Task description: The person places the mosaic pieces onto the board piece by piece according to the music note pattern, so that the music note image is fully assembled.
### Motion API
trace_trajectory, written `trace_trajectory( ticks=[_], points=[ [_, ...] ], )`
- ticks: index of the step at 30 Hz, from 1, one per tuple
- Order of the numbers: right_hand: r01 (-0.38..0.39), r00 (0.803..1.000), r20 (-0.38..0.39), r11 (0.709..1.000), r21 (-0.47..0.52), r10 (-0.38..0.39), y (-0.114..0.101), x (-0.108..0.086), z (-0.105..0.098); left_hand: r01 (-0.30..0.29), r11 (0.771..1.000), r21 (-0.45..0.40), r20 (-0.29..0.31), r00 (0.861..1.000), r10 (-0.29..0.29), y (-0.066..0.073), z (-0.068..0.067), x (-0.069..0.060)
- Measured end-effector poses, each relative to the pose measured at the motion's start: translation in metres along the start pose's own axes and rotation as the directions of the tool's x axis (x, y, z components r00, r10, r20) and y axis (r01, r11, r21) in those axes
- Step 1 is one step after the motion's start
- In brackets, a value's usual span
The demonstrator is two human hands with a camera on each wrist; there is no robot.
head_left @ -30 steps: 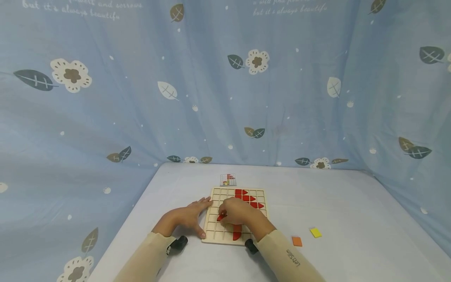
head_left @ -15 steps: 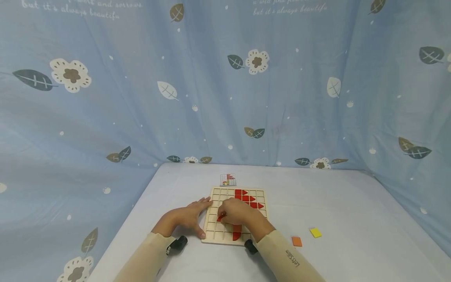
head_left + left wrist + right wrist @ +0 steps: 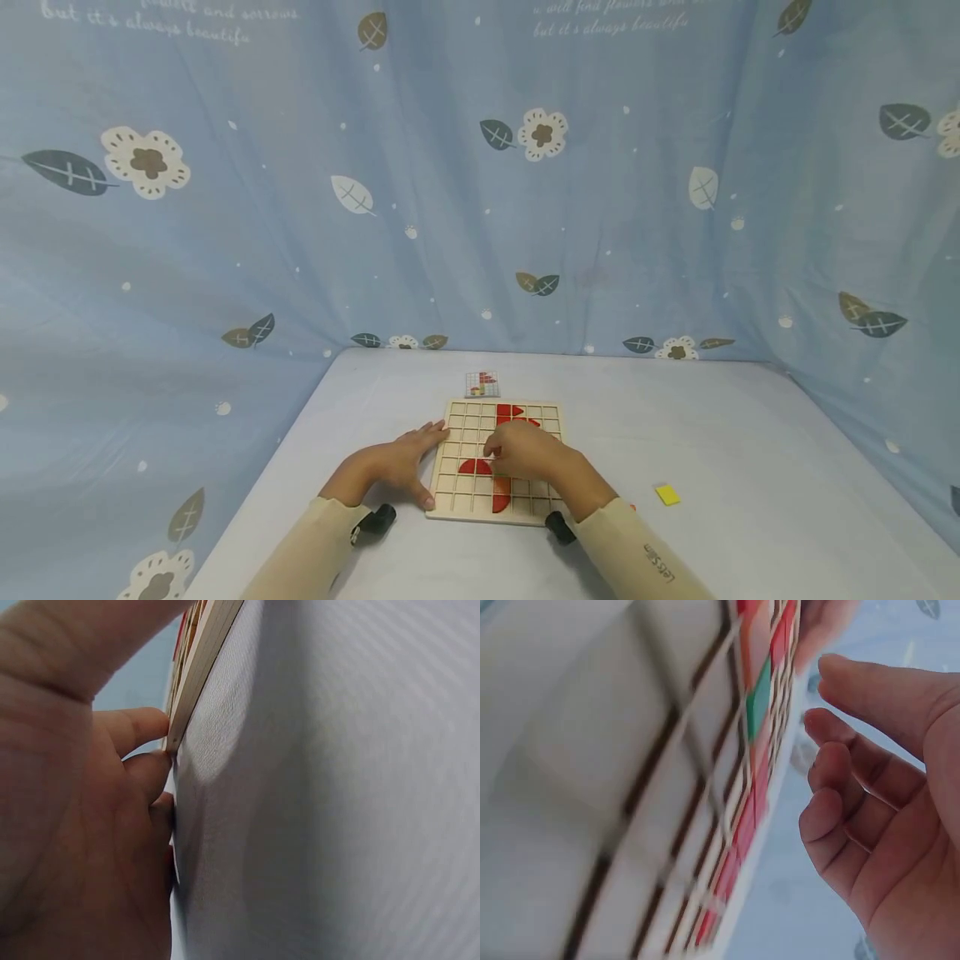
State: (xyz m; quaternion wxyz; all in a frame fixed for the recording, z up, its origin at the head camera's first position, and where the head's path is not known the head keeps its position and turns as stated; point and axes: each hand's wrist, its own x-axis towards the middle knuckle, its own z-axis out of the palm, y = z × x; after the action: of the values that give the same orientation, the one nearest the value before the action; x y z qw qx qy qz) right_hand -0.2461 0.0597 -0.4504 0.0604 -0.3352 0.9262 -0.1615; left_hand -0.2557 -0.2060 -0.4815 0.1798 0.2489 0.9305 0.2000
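A wooden grid board lies on the white table, with red pieces set in its upper cells. Two curved red pieces form a dome left of centre, and another red piece sits near the bottom edge. My left hand touches the board's left edge with thumb and fingers spread. Over the middle of the board is my right hand, fingers loosely bent and holding nothing in the right wrist view. A green piece in the grid shows there, hidden by the hand from the head view.
Behind the board lies a small pattern card. To the right on the table is a yellow tile; an orange tile is mostly hidden by the right sleeve. A blue patterned curtain hangs at the back.
My right hand has let go of the red curved piece and moved right, uncovering the red dome. The left hand stays at the board's edge. The right sleeve now covers most of the orange tile.
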Motion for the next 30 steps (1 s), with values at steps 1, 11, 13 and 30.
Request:
trace_trajectory(
  ticks=[1, 11, 13, 30],
  points=[
    [0.001, 1.000, -0.009, 1.000, 0.001, -0.001, 0.004, -0.005, -0.002, -0.001, 1.000, 0.001, -0.001, 1.000, 0.001, 0.000, 0.000, 0.000],
    [-0.068, 0.996, -0.058, 0.998, -0.013, 0.067, 0.034, -0.052, -0.018, 0.020, 1.000, 0.006, -0.009, 1.000, -0.020, -0.004, 0.001, 0.001],
    [-0.087, 0.994, -0.066, 0.996, -0.016, 0.086, 0.041, -0.063, -0.019, 0.013, 1.000, 0.008, -0.009, 1.000, -0.013, -0.004, 0.002, 0.002],
    [-0.369, 0.926, -0.069, 0.929, 0.042, 0.371, 0.102, -0.136, -0.036, 0.002, 1.000, 0.006, 0.006, 1.000, -0.002, -0.005, 0.002, 0.005]
  ],
)
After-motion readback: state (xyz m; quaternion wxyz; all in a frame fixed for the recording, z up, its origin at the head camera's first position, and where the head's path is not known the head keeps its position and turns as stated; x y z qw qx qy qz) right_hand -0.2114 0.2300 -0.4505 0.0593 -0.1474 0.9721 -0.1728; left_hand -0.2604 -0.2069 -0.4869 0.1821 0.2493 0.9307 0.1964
